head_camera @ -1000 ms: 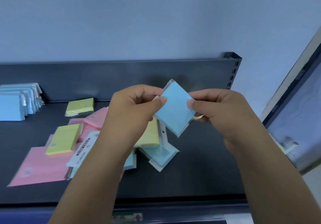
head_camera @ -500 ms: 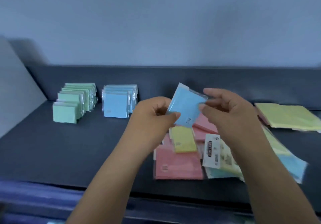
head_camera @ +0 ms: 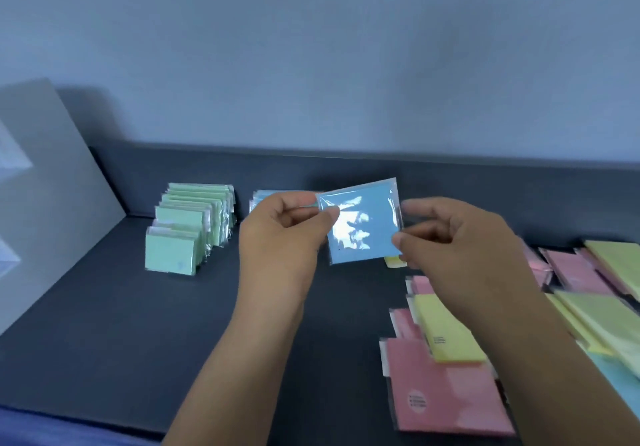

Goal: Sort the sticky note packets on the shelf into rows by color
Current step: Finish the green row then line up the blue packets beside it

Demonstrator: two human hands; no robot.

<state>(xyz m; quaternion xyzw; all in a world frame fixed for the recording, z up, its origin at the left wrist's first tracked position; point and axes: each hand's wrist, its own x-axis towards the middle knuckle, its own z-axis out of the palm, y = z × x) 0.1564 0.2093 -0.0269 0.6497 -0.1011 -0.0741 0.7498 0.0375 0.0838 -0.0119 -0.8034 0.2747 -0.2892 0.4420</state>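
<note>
Packet [head_camera: 363,227] (blue, near-square) faces camera, pinched by left hand [head_camera: 280,238] and right hand [head_camera: 460,248].

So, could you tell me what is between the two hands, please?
In the head view, a blue packet spans the gap, pinched at opposite edges by the left hand and the right hand.

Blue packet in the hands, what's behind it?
Behind the blue packet, a row of blue packets peeks out past the left hand, and a yellow corner shows below. The rest is covered.

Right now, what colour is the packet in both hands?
Light blue packet, head view.
</note>
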